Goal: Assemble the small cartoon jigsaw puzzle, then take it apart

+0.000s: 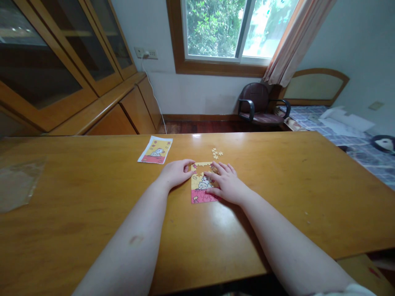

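Note:
A jigsaw puzzle (197, 193) with a white cartoon animal on yellow and pink lies flat before me, a gap showing wood in its upper part. At its upper left edge, the thumb and fingers of my left hand (177, 173) touch the border, slightly apart. My right hand (227, 183) rests with fingers spread over the puzzle's right side, covering part of it. Just beyond the puzzle lie several loose yellow puzzle pieces (215, 154). A printed picture sheet (156, 150) with the same design is beyond my left hand.
The wooden table (101, 197) spans the view. A clear plastic bag (20, 185) lies at its left. Past the far edge stand a brown armchair (257, 102), a bed (327, 119) and a glass-door cabinet (89, 90) beneath the window's left side.

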{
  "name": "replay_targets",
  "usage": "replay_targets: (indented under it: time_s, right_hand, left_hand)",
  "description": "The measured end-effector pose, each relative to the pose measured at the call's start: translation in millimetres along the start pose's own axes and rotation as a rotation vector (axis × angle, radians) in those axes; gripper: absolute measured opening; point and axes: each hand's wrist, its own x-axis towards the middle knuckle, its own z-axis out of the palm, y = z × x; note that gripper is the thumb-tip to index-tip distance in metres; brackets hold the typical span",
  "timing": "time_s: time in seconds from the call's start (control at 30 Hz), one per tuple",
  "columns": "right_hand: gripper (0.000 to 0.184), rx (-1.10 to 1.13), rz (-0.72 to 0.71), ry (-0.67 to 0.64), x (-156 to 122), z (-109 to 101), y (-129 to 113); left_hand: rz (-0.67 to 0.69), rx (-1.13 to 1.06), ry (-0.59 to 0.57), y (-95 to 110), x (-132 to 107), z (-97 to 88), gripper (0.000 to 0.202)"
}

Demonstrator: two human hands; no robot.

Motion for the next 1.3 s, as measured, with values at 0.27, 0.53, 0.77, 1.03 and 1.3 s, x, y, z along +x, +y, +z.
replay_targets:
  time_s: [0.27,0.53,0.77,1.03,1.3]
  right_hand:
    - [0.033,-0.111,0.295,0.118,-1,-16,30]
    - [0.024,-0.059,0.256,0.102,3,-14,26]
    - [0.028,-0.087,0.345,0.158,2,-15,37]
    - [0.025,-0.057,0.386,0.045,-2,-23,49]
    - [0.019,-0.041,0.320,0.020,-1,-24,50]
  left_hand:
    - [-0.009,-0.019,-0.002,0,-1,-0.7,0.045]
    - [-0.017,-0.014,-0.009,1,-1,-1.9,0.046]
    - [-0.010,-0.031,-0.010,1,-1,-2.5,0.045]
    - [-0.021,-0.022,-0.007,0,0,-1.1,0.045]
    - [-0.011,-0.026,0.000,-1,0,-0.6,0.043]
